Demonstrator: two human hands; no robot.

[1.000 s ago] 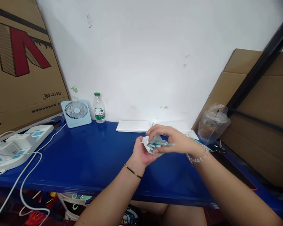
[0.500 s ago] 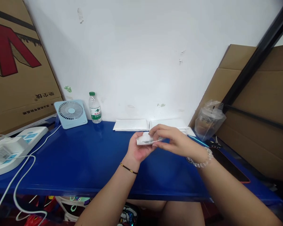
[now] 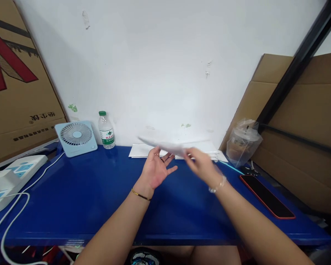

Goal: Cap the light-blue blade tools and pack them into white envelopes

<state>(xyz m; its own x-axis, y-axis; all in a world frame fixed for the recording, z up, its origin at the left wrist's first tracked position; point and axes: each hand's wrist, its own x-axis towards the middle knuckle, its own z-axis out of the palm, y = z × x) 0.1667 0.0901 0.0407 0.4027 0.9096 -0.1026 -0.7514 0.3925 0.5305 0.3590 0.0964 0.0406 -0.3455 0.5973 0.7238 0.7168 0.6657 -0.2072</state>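
Note:
A white sheet-like item [image 3: 165, 146], blurred by motion, is held up above the blue table. My right hand [image 3: 200, 165] pinches its right end. Palm up, my left hand [image 3: 157, 168] is just below and in front of the sheet with its fingers apart; whether its thumb touches the sheet is hard to tell. Behind both hands, flat white papers [image 3: 139, 150] lie along the wall in a left and a right pile, partly covered by the raised sheet.
On the blue table [image 3: 99, 198] are a light blue fan [image 3: 76, 138], a water bottle [image 3: 106, 130] and a power strip [image 3: 22, 173] with cables at left. A bagged drink cup [image 3: 242, 141] and a phone [image 3: 266, 197] are at right, beside cardboard [image 3: 306, 140].
The small white item between my hands is now a longer raised sheet. My left hand has opened and lowered slightly; my right hand holds the sheet's right end. The view has shifted slightly.

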